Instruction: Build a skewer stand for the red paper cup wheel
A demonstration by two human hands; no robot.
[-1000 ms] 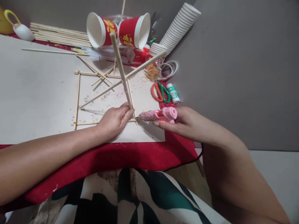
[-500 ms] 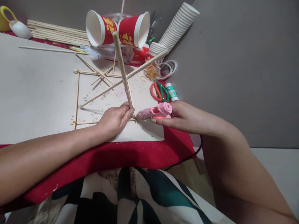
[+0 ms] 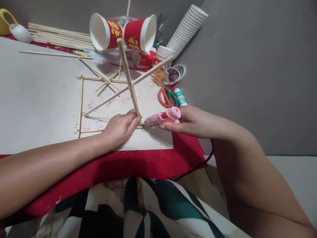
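My left hand [image 3: 122, 129] pinches the lower end of a crossed pair of wooden sticks [image 3: 127, 71] at the near right corner of a square stick frame [image 3: 80, 102]. One crossed stick leans up toward me; the other slants from the frame's left side up to the right. In my right hand [image 3: 192, 122] is a pink hot glue gun [image 3: 163, 116], a red light glowing on it. Its nozzle meets the corner beside my left fingertips, and the joint itself is partly hidden. A black cord [image 3: 210, 155] hangs below my right wrist.
Two red paper cups [image 3: 135, 33] lie end to end behind the frame, near a leaning cup stack [image 3: 187, 28]. Scissors [image 3: 168, 97], a glue stick [image 3: 180, 96] and rubber bands [image 3: 159, 76] sit at the right. Loose sticks [image 3: 61, 36] lie at the back left, before a grey wall [image 3: 247, 66].
Both hands keep their hold, with the glue gun's nozzle still at the corner. The whole view has shifted very slightly; nothing else visibly moves.
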